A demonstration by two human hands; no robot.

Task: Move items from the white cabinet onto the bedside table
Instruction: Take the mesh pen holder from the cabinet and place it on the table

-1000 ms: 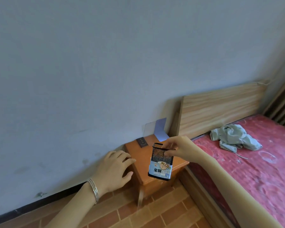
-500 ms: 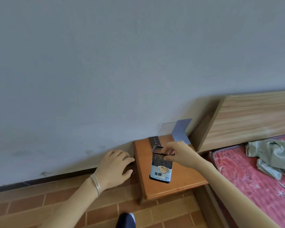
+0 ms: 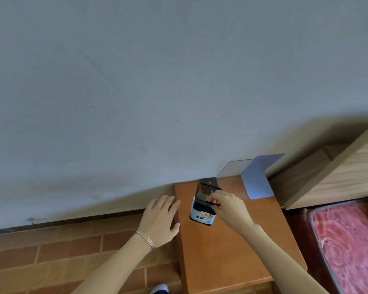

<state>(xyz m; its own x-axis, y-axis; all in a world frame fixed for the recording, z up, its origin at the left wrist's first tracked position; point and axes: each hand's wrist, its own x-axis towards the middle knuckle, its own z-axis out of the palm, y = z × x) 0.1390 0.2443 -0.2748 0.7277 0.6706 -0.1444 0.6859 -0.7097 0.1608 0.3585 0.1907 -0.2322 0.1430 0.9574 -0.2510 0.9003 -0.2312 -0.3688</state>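
Right hand (image 3: 229, 209): we are pinching the mesh holder's (image 3: 203, 209) rim.
Holder: standing on the desk (image 3: 232, 251), near its back left.
Left hand (image 3: 160, 219): we are resting it, fingers spread, at the desk's left edge.

Black mesh pen holder (image 3: 202, 211) upright on bedside table (image 3: 227, 251) — labelled.

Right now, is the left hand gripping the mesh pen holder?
No. The left hand lies open at the bedside table's left edge, while the right hand pinches the mesh pen holder's rim.
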